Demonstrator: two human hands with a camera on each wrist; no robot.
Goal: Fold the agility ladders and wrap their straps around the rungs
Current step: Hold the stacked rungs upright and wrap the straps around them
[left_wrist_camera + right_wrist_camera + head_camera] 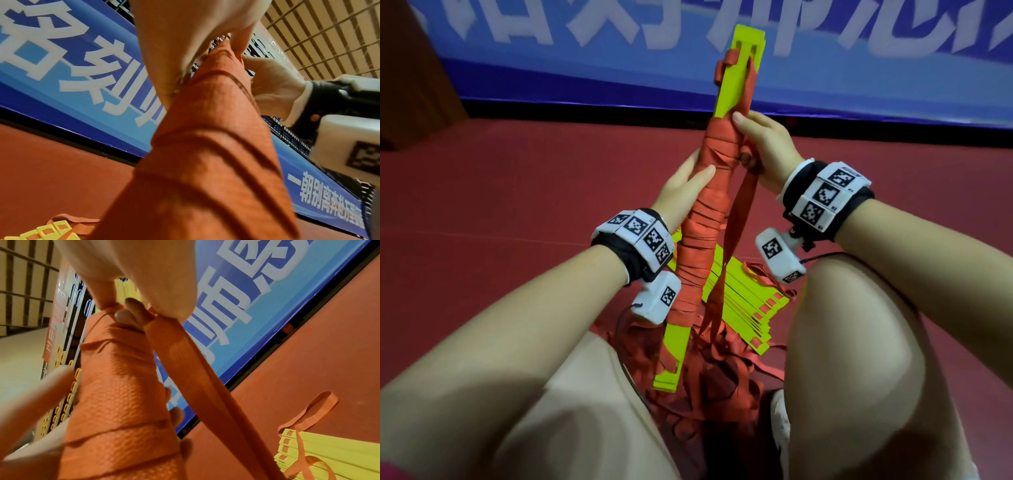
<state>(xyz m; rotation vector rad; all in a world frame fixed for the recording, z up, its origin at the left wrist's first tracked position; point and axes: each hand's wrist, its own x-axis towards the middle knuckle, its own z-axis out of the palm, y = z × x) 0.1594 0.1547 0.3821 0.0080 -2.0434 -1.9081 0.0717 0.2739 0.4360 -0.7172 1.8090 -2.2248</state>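
Observation:
A stack of yellow-green rungs (739,78) stands nearly upright in front of me, its middle wound in red-orange strap (702,240). My left hand (688,181) grips the wrapped bundle (205,162) from the left side, thumb across the windings. Higher up, my right hand (756,144) holds the bundle (123,386) at the top of the wrapping and pinches the loose strap (185,369), which hangs down from its fingers (131,313). A second folded ladder (750,308) lies on the floor beneath.
Loose red straps (722,377) are piled on the red floor (517,178) between my bare knees (859,308). A blue banner (619,68) with white characters runs along the wall ahead. More yellow rungs (329,451) and a strap loop (320,404) lie at the right.

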